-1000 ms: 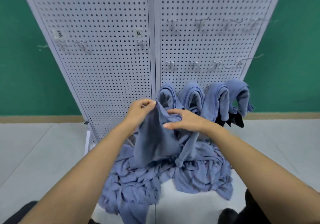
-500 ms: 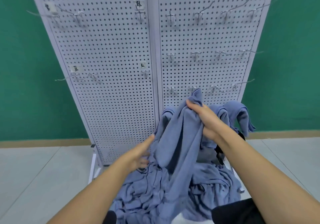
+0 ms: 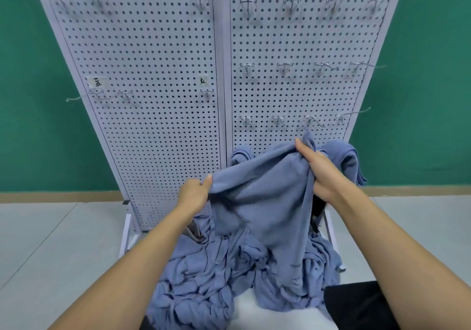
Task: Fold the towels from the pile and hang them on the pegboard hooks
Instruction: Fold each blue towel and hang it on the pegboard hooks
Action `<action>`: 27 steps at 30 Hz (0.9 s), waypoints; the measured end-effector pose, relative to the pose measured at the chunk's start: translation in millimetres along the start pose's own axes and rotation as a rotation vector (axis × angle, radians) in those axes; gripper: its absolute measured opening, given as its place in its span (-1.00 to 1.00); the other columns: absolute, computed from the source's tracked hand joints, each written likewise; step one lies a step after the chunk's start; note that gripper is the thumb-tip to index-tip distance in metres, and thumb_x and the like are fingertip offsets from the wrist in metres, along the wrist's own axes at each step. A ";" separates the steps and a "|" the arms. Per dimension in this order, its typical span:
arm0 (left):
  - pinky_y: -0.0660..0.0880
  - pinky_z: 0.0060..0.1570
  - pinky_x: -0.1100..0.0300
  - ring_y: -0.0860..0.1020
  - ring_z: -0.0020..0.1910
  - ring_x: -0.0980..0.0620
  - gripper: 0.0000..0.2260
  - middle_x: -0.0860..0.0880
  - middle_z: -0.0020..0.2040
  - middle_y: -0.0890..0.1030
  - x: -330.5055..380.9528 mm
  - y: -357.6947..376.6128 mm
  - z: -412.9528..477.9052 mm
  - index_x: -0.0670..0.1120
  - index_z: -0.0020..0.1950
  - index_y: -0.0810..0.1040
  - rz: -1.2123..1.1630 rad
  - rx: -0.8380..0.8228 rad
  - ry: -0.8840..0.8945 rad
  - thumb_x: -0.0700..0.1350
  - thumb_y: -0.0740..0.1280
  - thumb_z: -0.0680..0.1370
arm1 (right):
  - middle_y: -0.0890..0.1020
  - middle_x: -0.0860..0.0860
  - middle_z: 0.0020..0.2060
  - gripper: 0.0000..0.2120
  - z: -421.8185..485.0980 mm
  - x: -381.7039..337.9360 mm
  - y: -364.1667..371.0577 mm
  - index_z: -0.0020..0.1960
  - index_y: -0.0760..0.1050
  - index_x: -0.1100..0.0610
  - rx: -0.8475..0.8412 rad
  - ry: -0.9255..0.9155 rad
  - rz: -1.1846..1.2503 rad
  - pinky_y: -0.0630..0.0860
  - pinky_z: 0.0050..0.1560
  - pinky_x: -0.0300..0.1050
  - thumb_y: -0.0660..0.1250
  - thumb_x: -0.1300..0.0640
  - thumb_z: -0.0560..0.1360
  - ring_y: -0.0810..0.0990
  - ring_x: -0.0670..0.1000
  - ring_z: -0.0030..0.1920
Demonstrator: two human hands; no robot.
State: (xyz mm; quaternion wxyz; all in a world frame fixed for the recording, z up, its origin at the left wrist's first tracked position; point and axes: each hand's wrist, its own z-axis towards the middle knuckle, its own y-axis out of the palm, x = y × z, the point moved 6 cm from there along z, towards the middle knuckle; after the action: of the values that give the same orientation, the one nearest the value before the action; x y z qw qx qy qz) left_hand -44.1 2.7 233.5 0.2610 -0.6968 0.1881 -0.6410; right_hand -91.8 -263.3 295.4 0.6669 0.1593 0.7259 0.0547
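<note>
The white pegboard point(image 3: 153, 100) stands far, its upper hooks point(image 3: 284, 65) bare, folded towels point(image 3: 342, 157) hung low on its right and the blue pile point(image 3: 204, 278) heaped near its foot. Half a second ago one towel point(image 3: 262, 202) dangled from the right hand point(image 3: 318, 170) alone; now it is stretched above the pile between both hands, seemingly ready for a first fold. The left hand point(image 3: 193, 192) pinches its lower left edge, while the right clutches a bunched corner higher and farther right.
</note>
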 end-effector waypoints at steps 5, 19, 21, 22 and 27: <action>0.52 -0.03 0.02 0.58 0.00 -0.13 -0.64 -0.15 0.01 0.59 -1.4 -6.9 -1.4 -0.21 0.11 0.47 -0.569 -0.183 -0.151 0.09 0.14 0.64 | 0.70 0.07 -0.03 -0.71 -0.1 5.9 -20.7 0.04 0.60 0.11 0.053 0.024 -0.028 0.51 0.21 -0.02 0.28 -0.10 0.55 0.65 0.02 0.05; 0.62 -0.27 0.23 0.61 -0.24 0.06 -0.86 -0.08 -0.11 0.61 -6.1 -22.9 0.5 -0.18 0.05 0.57 -1.054 -0.413 -0.369 -0.16 0.33 0.54 | 0.69 0.10 -0.15 -0.79 -0.5 15.1 -41.4 0.02 0.59 0.20 0.105 0.116 -0.039 0.57 -0.11 -0.11 0.33 0.06 0.55 0.66 0.02 -0.11; 0.62 -0.22 0.18 0.59 -0.20 0.04 -0.87 -0.05 -0.15 0.61 -4.8 -32.2 1.1 -0.16 0.01 0.58 -1.063 -0.418 -0.336 -0.13 0.31 0.56 | 0.70 0.04 -0.27 -0.80 0.1 18.1 -47.6 0.00 0.58 0.21 0.107 0.140 -0.072 0.57 -0.24 -0.15 0.34 0.07 0.54 0.66 -0.02 -0.21; 0.60 -0.19 0.13 0.57 -0.19 0.03 -0.88 -0.04 -0.17 0.60 -3.2 -35.8 0.0 -0.13 -0.03 0.58 -1.040 -0.439 -0.316 -0.12 0.29 0.57 | 0.69 0.02 -0.30 -0.80 0.7 20.0 -50.2 0.00 0.58 0.21 0.109 0.152 -0.091 0.57 -0.25 -0.16 0.34 0.07 0.54 0.65 -0.02 -0.23; 0.58 -0.16 0.11 0.62 -0.25 0.04 -0.89 0.03 -0.22 0.64 2.0 -44.1 -5.6 -0.05 -0.09 0.50 -0.886 -0.510 -0.197 -0.23 0.24 0.57 | 0.68 0.04 -0.14 -0.78 6.3 23.1 -54.6 0.13 0.56 0.23 0.117 0.133 -0.066 0.61 -0.22 -0.20 0.29 0.11 0.57 0.63 -0.03 -0.15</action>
State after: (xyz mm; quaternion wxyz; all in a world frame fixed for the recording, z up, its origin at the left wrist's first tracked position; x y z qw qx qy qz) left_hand -52.7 35.8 262.0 -0.1968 -0.8082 -0.0002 -0.5551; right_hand -95.6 -308.6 256.8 0.6080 0.1698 0.7755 0.0008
